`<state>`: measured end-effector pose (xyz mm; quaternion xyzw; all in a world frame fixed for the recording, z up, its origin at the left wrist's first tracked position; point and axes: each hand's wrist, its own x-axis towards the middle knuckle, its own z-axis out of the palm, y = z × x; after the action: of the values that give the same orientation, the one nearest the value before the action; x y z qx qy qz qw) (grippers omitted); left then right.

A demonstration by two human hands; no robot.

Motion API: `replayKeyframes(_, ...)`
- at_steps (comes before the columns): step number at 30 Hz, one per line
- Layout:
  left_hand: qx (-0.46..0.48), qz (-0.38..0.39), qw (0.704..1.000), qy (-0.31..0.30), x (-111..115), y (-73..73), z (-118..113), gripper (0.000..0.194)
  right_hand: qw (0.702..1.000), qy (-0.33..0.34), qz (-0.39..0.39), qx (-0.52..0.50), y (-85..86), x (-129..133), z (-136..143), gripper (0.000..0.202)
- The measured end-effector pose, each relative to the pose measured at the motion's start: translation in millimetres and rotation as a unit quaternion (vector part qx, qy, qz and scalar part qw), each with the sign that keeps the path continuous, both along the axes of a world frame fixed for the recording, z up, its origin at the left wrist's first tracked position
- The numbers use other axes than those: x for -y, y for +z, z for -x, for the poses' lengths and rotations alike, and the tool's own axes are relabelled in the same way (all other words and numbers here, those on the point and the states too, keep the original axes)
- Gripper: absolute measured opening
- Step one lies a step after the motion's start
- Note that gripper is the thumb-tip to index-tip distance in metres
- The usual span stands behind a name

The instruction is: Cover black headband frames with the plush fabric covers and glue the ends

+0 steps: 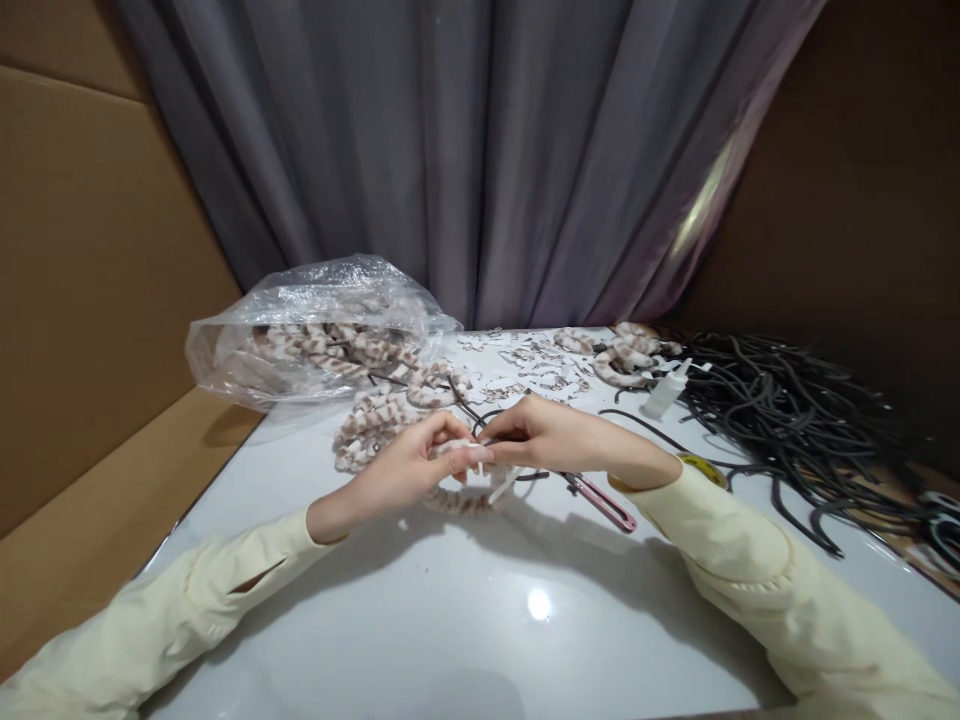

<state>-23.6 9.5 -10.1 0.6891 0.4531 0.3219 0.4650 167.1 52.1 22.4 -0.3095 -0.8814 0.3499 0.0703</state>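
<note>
My left hand (416, 460) and my right hand (536, 437) meet over the middle of the table, fingertips pinched together. Between them they grip a plush ring (461, 500), white with brown patches, whose lower curve hangs below the fingers. A narrow white strip (506, 485) sticks out beneath my right hand. The fingers cover the exact spot being pinched. Behind my left hand lies a pile of similar plush rings (367, 430). Pink-handled snips (604, 502) rest on the table close to my right wrist.
A clear plastic bag (322, 330) of plush pieces stands at the back left. Small scraps (536, 365) litter the far table. A white nozzle bottle (666, 392) stands right, beside a heap of black cords (780, 410). A yellow tape roll (705, 470) touches my right sleeve; a grey curtain (450, 150) hangs behind.
</note>
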Motion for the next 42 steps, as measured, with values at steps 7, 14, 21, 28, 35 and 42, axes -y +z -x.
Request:
replayKeyframes(7,-0.019,-0.083,0.995,0.042,0.3,-9.3,2.2,0.023,1.0,-0.016,-0.025,-0.007,4.8,1.1,-0.4,0.038)
replayKeyframes(14,-0.116,-0.233,0.961,0.09,4.5,-16.9,3.1,0.013,0.973,-0.063,-0.222,0.014,11.1,23.2,-9.7,0.017)
replayKeyframes(21,-0.116,-0.354,0.928,-0.008,9.6,-30.9,9.0,0.016,0.873,0.023,-0.482,0.066,15.8,52.9,-9.0,0.025)
replayKeyframes(28,-0.108,-0.428,0.888,-0.132,11.4,-31.5,8.8,0.025,0.901,0.1,-0.423,0.016,11.3,25.2,-7.2,0.027)
replayKeyframes(35,-0.077,-0.583,0.796,-0.145,12.1,-25.5,7.7,0.026,0.923,0.149,-0.355,-0.015,14.7,22.7,-7.1,0.026)
replayKeyframes(42,0.043,-0.203,0.974,0.094,6.5,-22.7,-2.9,0.009,0.88,0.014,-0.474,-0.006,2.2,21.4,0.6,0.025)
